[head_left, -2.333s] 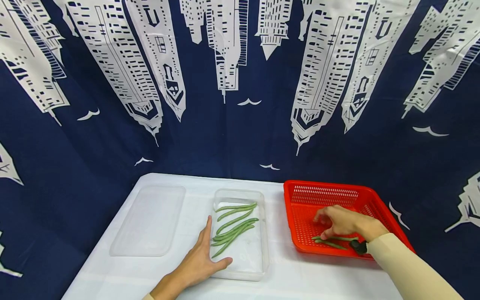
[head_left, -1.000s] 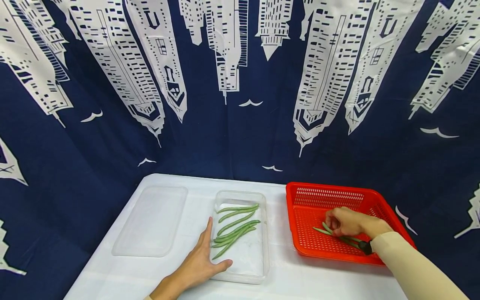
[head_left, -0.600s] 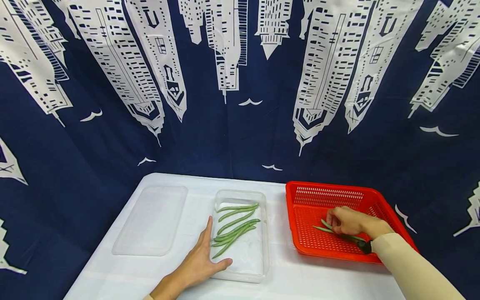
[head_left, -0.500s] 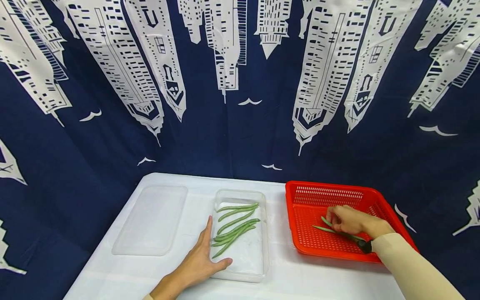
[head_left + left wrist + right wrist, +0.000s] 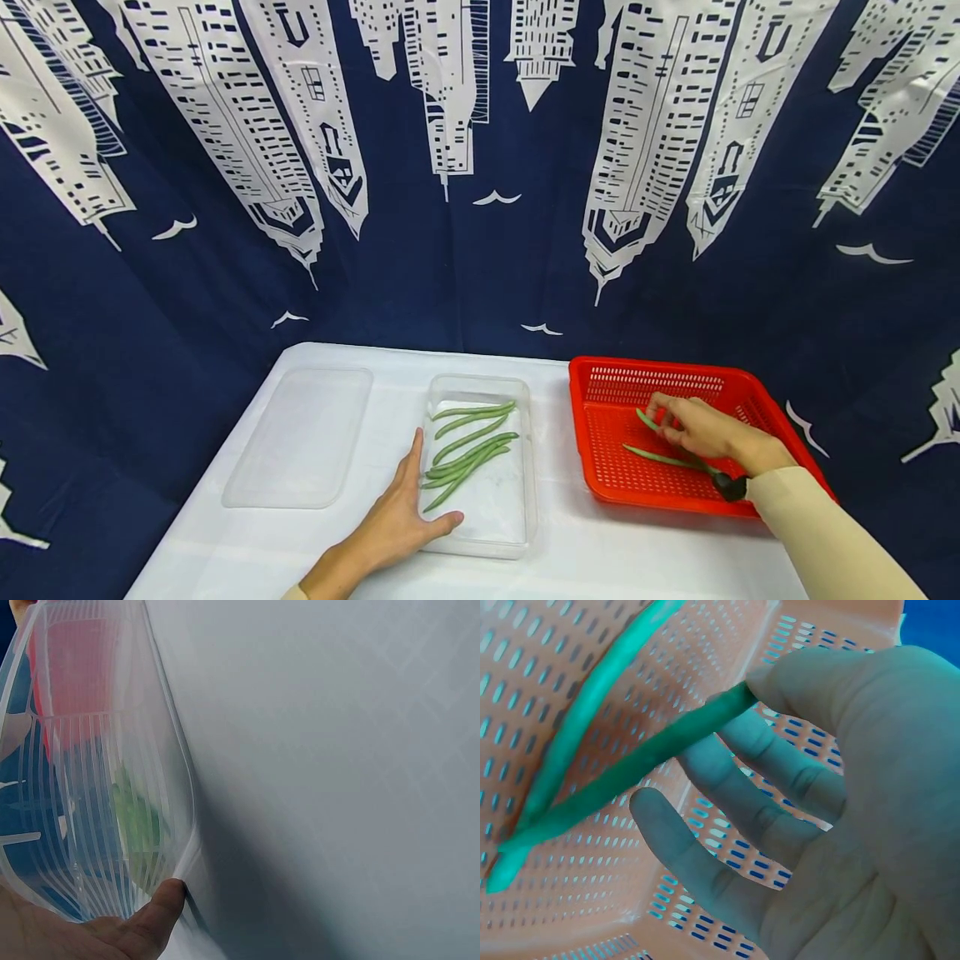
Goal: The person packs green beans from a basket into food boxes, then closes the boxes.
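Observation:
In the head view my left hand (image 5: 397, 517) rests along the left side of a clear plastic container (image 5: 495, 548), fingers straight and thumb spread over its near end. Several green beans (image 5: 472, 454) lie side by side in the container. The left wrist view shows a thumb (image 5: 161, 915) touching the container's ribbed wall (image 5: 90, 750). Over the red basket (image 5: 585, 442), my right hand (image 5: 708, 429) pinches one green bean (image 5: 652, 750) by its end between thumb and fingers. A second bean (image 5: 652, 455) lies in the basket; the held one crosses it in the right wrist view.
A flat translucent lid (image 5: 300, 437) lies on the white table (image 5: 195, 550) left of the container. Behind the table hangs a navy cloth (image 5: 420, 283) with white building prints. A dark object (image 5: 729, 486) sits at the right wrist.
My right hand reached among the beans in the basket, closed on one and has just raised it slightly, apart from the other bean. The left hand stays at the container.

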Motion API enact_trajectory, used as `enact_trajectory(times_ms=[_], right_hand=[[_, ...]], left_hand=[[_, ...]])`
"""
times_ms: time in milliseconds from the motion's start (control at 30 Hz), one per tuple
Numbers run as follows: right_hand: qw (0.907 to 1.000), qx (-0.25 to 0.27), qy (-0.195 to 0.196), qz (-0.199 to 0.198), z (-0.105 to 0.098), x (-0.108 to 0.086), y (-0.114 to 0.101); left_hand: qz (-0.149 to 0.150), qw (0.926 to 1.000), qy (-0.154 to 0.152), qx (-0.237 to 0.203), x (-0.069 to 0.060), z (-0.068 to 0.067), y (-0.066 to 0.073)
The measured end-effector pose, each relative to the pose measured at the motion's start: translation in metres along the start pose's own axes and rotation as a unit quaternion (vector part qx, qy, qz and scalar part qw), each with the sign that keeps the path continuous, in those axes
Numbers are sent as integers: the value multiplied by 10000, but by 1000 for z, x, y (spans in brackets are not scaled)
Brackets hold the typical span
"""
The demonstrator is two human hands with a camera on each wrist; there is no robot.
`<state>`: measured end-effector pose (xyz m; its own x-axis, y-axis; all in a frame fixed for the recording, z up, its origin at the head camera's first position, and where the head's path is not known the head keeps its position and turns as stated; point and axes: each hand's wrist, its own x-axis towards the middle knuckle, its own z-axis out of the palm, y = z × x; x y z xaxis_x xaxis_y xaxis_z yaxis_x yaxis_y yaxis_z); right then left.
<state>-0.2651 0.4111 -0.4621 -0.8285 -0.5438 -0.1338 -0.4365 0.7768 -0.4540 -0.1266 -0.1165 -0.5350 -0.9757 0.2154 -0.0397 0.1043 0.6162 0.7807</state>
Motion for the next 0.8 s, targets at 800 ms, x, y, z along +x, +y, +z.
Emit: enact_trajectory(times_ms=[800], right_hand=[[9880, -783, 1235, -502, -5, 1, -51]], left_hand=[[-13, 10000, 9, 96, -1, 0, 0]])
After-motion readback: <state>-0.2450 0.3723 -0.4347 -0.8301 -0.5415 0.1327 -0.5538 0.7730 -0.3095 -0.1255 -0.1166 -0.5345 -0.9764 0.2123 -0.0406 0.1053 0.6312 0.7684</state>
